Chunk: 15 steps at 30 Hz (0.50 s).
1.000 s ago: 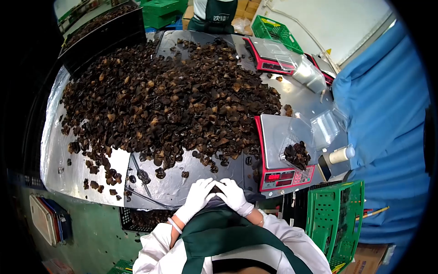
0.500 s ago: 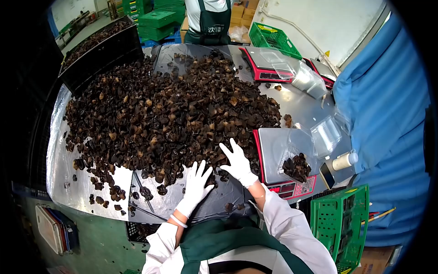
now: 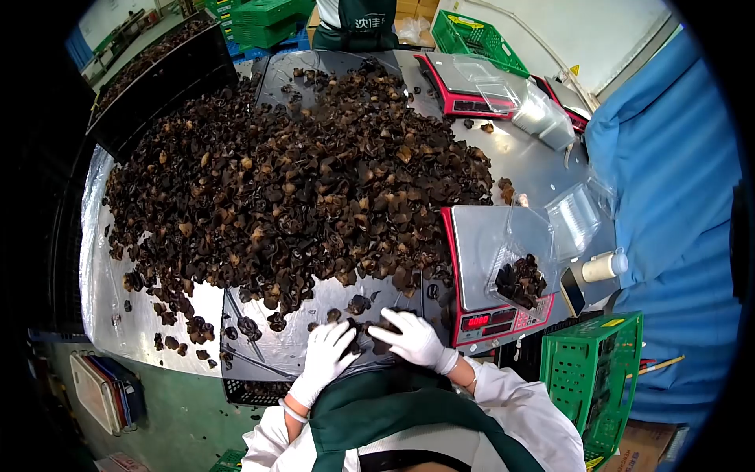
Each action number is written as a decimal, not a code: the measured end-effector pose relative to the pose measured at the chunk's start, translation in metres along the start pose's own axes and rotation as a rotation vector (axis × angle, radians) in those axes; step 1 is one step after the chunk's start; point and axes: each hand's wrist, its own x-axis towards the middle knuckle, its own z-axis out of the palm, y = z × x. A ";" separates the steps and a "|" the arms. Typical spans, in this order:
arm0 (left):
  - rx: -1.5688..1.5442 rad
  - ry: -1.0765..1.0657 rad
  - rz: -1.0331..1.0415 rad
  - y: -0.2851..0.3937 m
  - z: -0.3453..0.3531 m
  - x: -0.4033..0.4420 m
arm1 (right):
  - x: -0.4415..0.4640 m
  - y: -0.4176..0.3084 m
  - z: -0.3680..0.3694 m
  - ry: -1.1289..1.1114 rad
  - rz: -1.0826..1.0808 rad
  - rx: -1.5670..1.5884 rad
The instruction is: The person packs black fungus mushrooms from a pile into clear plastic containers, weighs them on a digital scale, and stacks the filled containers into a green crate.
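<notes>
Both hands wear white gloves at the table's near edge. My left hand (image 3: 327, 352) has its fingers apart, their tips beside a few dark fungus pieces (image 3: 359, 305). Facing it, my right hand (image 3: 409, 338) also has spread fingers, over and next to dark pieces between the hands. Beyond them spreads a large heap of dark brown wood-ear-like fungus (image 3: 314, 189). To the right, a red scale (image 3: 480, 275) bears a clear plastic tray with some dark pieces (image 3: 521, 281) in it.
A second red scale (image 3: 464, 82) and stacked clear trays (image 3: 543, 118) stand at the back right. A white bottle (image 3: 604, 267) and a phone (image 3: 572, 291) lie right of the near scale. Green crates (image 3: 590, 385) are at lower right. Another person (image 3: 355, 27) stands across the table.
My hands reached forward to the heap's near edge, then came back toward my body. Some dark pieces now lie between and just beyond them.
</notes>
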 end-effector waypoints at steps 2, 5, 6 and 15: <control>0.045 -0.032 -0.094 0.006 -0.008 0.018 | 0.014 0.009 -0.013 0.075 0.086 0.086; 0.032 -0.116 -0.101 0.003 0.002 0.038 | 0.052 0.024 -0.026 0.124 0.192 0.103; 0.025 -0.153 -0.065 -0.002 0.011 0.040 | 0.069 0.028 -0.028 0.082 0.254 0.151; -0.022 -0.154 -0.009 0.016 -0.018 0.018 | 0.143 0.069 0.039 0.137 0.304 0.058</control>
